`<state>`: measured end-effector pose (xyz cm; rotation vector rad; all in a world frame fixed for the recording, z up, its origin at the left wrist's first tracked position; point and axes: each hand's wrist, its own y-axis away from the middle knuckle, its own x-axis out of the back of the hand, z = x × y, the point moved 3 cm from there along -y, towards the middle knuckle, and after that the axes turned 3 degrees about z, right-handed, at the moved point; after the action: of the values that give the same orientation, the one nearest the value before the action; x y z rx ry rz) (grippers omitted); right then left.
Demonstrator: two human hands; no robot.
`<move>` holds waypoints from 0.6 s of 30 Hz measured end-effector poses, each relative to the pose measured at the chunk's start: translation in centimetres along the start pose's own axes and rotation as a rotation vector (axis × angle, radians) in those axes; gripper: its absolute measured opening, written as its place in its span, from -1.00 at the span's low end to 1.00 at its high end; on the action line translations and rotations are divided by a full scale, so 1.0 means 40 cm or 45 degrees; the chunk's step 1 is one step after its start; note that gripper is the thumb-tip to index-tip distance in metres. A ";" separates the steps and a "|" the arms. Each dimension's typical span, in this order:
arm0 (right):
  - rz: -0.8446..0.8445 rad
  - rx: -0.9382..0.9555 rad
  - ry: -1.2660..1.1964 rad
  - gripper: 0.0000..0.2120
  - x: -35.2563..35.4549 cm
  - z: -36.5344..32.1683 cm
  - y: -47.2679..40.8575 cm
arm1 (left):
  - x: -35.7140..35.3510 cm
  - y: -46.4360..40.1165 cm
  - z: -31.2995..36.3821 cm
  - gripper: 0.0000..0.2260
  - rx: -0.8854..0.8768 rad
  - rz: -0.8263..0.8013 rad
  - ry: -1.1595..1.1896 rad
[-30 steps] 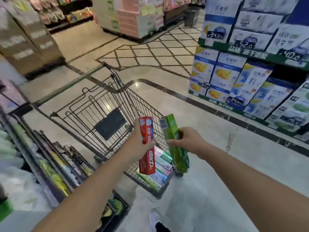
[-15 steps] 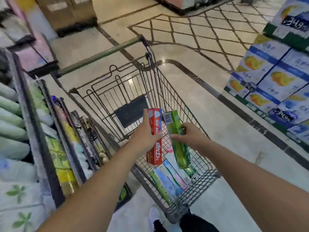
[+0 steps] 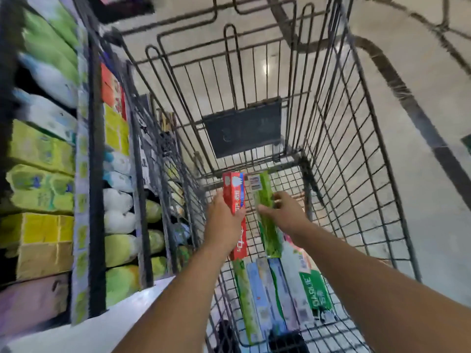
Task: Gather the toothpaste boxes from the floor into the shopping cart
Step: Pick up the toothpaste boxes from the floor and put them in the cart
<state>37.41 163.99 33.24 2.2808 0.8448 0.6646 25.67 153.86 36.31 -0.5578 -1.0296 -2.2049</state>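
Reaching down into the shopping cart (image 3: 356, 154), both arms cover part of the basket floor, and motion blur smears the shelf goods (image 3: 43, 154) left of the cart, so their labels cannot be read. The cart's near end runs off the bottom edge. The left hand (image 3: 224, 220) grips a red toothpaste box (image 3: 234, 192) with thumb curled across its front; the other fingers are hidden behind the box. The right hand (image 3: 283, 212) pinches a green toothpaste box (image 3: 267, 225) just beside the red one, thumb on its face. Both boxes are long and narrow, held lengthwise inside the cart above its wire floor; whether they touch it cannot be told. The green box has a white barcode panel at its far end. Nearer the cart's near end lie more boxes (image 3: 267, 296) side by side on the floor, green, pale blue and one green-and-white, partly hidden by the right forearm.
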 end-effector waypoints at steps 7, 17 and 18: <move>0.010 -0.104 0.055 -0.59 -0.122 0.143 -0.183 | -0.137 -0.143 -0.177 -0.51 0.130 0.123 -0.103; -0.048 -0.089 0.356 -0.69 -0.212 0.215 -0.279 | -0.229 -0.210 -0.275 -0.83 0.422 0.199 -0.163; -0.063 -0.093 0.397 -0.69 -0.216 0.217 -0.279 | -0.227 -0.206 -0.278 -0.88 0.447 0.201 -0.176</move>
<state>32.66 161.56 17.55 2.1142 0.9989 1.0285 25.16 152.47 19.83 -0.6119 -1.3597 -1.8149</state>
